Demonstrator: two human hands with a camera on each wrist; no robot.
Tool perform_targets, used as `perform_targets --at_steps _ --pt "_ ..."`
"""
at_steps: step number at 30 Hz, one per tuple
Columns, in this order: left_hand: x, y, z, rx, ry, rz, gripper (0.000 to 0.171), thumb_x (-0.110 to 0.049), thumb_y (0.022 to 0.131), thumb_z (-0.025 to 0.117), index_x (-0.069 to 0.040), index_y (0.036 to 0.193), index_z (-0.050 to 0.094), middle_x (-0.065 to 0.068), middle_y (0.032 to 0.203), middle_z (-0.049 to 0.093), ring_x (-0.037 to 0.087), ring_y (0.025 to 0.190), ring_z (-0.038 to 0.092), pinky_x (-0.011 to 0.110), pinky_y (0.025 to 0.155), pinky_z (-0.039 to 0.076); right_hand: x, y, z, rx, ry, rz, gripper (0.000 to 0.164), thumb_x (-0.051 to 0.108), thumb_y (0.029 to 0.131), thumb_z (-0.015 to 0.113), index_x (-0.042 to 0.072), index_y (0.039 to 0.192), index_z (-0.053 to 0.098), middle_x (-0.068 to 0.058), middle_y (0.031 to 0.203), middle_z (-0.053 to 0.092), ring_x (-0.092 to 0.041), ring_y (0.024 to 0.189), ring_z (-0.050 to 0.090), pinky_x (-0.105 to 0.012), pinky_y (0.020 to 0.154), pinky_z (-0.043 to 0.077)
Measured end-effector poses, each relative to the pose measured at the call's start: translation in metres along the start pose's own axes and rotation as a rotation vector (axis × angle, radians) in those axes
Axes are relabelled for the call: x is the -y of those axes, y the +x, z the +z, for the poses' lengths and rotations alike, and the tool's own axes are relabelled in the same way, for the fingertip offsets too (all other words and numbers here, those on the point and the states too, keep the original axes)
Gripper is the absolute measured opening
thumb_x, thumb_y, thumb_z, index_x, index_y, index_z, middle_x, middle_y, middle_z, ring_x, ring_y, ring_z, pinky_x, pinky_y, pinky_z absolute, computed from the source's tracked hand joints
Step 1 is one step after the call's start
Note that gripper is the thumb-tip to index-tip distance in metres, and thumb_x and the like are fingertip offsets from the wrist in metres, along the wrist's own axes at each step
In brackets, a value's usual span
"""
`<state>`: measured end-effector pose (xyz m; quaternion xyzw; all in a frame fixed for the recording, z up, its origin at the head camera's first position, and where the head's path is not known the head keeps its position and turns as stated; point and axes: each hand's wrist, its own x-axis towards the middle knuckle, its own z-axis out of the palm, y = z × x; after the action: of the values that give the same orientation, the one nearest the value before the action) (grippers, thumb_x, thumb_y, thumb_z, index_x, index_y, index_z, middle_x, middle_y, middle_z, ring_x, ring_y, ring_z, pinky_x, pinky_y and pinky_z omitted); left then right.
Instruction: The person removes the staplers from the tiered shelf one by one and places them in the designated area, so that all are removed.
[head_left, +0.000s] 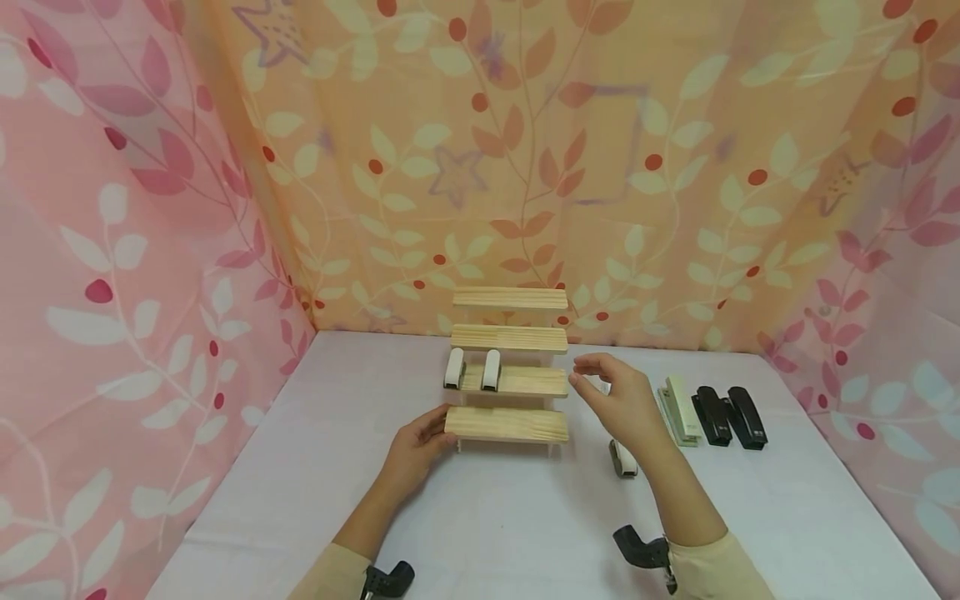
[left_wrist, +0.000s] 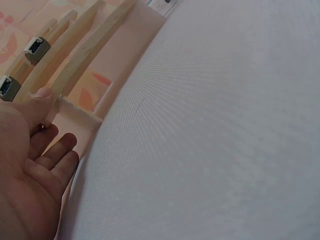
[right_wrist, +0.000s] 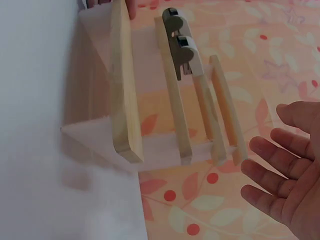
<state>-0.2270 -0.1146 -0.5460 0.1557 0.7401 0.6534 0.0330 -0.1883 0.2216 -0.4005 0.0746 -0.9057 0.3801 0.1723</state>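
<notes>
A stepped display rack with light wooden shelves [head_left: 517, 423] on pale supports stands mid-table. My left hand [head_left: 411, 452] grips the left end of its lowest shelf; in the left wrist view the thumb [left_wrist: 42, 94] lies on the board and the other fingers curl below it. Two white-topped staplers, a left one [head_left: 454, 368] and a right one [head_left: 491, 369], stand side by side on the second shelf from the bottom. My right hand [head_left: 622, 400] hovers just right of the rack, its fingers spread and holding nothing in the right wrist view.
Another white stapler [head_left: 622, 460] lies on the white tabletop [head_left: 480, 533] by my right forearm, partly hidden. Farther right stand a pale green stapler [head_left: 679, 412] and two black staplers [head_left: 746, 418] in a row. Patterned curtains [head_left: 420, 167] enclose the table's back and sides.
</notes>
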Motion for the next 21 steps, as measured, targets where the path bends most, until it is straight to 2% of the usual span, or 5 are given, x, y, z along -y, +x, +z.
perform_targets --at_steps 7,13,21 --pt "0.0 0.0 0.001 -0.007 -0.023 -0.006 0.06 -0.015 0.093 0.076 -0.004 0.148 0.053 0.015 0.144 0.06 0.031 0.131 0.059 0.021 0.101 0.054 0.004 0.008 0.02 -0.006 0.044 -0.016 0.033 0.032 0.096 0.075 0.013 0.123 0.069 -0.004 0.117 0.075 -0.029 0.12 0.065 -0.051 0.106 0.052" --pt "-0.002 0.0 0.001 -0.008 -0.034 0.006 0.06 -0.013 0.093 0.075 -0.003 0.147 0.053 0.016 0.143 0.061 0.031 0.13 0.06 0.021 0.1 0.054 0.014 0.015 0.037 0.003 0.073 -0.005 0.038 0.034 0.095 0.076 0.011 0.125 0.07 -0.006 0.123 0.073 -0.031 0.124 0.063 -0.054 0.108 0.05" --pt "-0.002 0.0 0.001 -0.002 -0.031 0.007 0.059 -0.013 0.093 0.075 -0.004 0.148 0.053 0.015 0.143 0.061 0.031 0.131 0.059 0.021 0.1 0.054 0.026 0.02 0.056 0.069 0.108 0.03 0.047 0.038 0.094 0.076 0.012 0.133 0.066 -0.005 0.131 0.069 -0.03 0.133 0.056 -0.057 0.112 0.045"
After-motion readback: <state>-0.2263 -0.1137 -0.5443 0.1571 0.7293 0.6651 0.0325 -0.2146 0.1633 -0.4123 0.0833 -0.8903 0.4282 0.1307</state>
